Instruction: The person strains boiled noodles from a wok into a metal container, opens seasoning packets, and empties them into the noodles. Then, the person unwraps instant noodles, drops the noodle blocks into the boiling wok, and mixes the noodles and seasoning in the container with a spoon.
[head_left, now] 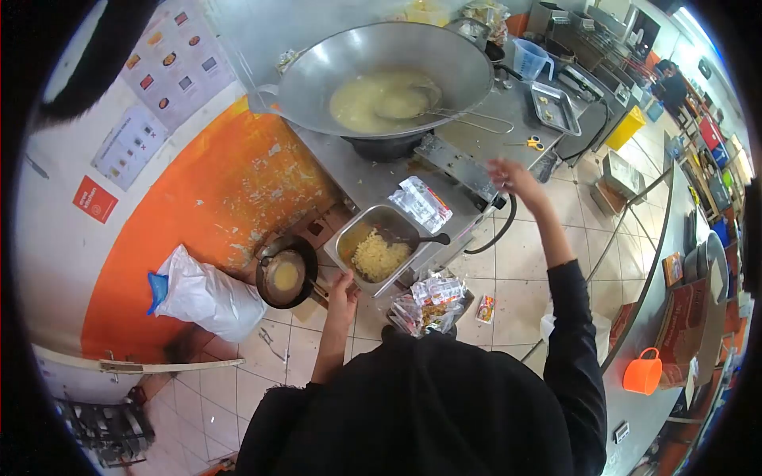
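My left hand point(342, 295) is at the lower left edge of a steel pan point(345, 226), its fingers closed against the rim. Yellow chopped food point(379, 255) lies in the pan, with a dark-handled utensil point(432, 239) leaning over its right side. My right hand point(512, 176) is raised near the counter's right edge, fingers apart and nothing seen in it. Behind the pan, a large wok point(305, 87) holds pale liquid and a wire strainer point(476, 117). An opened foil packet point(421, 203) lies between them.
A black pan point(267, 287) and a white sack point(210, 297) stand at lower left. Wrappers point(435, 303) fill a box below the counter. Scissors point(530, 143), a tray point(556, 109) and a measuring jug point(530, 59) are at the back right. Far off stands a person point(673, 86).
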The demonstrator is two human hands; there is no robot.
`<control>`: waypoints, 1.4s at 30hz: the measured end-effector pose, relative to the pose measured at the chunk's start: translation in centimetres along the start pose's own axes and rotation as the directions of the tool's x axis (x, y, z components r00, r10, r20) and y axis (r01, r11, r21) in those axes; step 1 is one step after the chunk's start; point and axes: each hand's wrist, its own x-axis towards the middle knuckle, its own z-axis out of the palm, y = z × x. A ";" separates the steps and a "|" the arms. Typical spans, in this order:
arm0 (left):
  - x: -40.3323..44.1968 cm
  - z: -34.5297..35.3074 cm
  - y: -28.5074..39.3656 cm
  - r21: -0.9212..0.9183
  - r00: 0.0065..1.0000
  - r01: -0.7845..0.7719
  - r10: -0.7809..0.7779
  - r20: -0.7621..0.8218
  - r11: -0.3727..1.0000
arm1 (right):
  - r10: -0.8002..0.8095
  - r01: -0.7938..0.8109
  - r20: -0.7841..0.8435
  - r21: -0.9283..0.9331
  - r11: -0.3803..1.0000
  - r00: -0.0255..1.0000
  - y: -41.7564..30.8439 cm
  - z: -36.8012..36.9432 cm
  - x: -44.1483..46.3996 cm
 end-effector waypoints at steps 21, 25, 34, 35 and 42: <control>3.7 4.8 -4.1 -0.008 0.992 -0.028 0.027 -0.125 1.000 | -0.406 0.139 -0.369 -0.573 0.807 0.836 18.4 -1.5 1.5; 3.9 5.5 -5.7 -0.032 0.987 -0.088 0.083 -0.135 0.996 | -0.421 0.230 -0.369 -0.462 0.857 0.829 18.6 -1.6 0.9; 3.8 5.0 -5.5 0.128 0.980 -0.036 0.060 -0.189 0.991 | 0.383 -0.442 0.309 0.833 0.333 0.871 19.1 -2.4 0.7; 3.8 5.2 -5.5 0.106 0.981 -0.040 0.059 -0.184 0.994 | 0.312 -0.425 0.323 0.834 0.352 0.893 19.5 -2.1 1.0; 3.4 6.1 -5.5 0.109 0.975 -0.055 0.077 -0.206 0.993 | 0.245 -0.269 0.149 0.766 0.584 0.958 18.8 -2.1 0.9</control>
